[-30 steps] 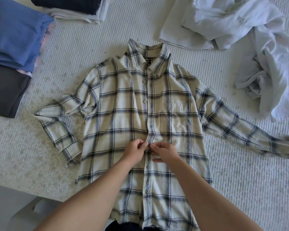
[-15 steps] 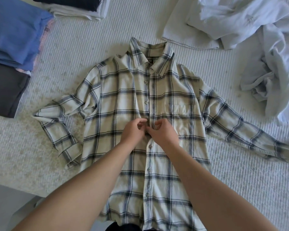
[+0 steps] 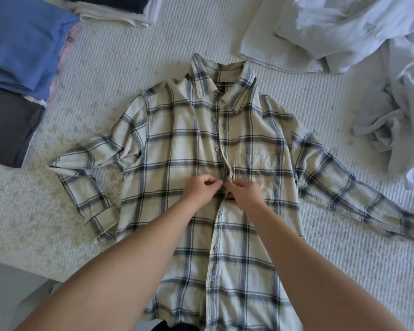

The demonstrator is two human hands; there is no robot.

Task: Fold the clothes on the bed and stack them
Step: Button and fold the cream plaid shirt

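Both hands have climbed the button placket since a second ago, from the lower belly of the plaid shirt (image 3: 177,149) to a spot just below the chest pocket (image 3: 261,163). That shirt lies face up and spread flat on the ribbed white bed cover (image 3: 129,68), collar away from the person, one sleeve bent back on the left, the other stretched out to the right. At the placket the left hand (image 3: 198,191) and right hand (image 3: 245,194) meet, knuckle to knuckle, each with fingertips curled in and pinching an edge of the front — it looks like a button being fastened, though the button itself is hidden under the fingers.

Folded piles sit at the far left: a blue stack (image 3: 22,44) over a dark grey garment (image 3: 7,125), and a white pile (image 3: 120,16) at the top edge. Crumpled pale clothes (image 3: 368,44) wait at the upper right, so much of the task remains.

Risk from here, as I judge it: tugging the two fronts together could bunch the cloth under the hands and skew the placket — a mismatched button would leave the front uneven and the later fold crooked
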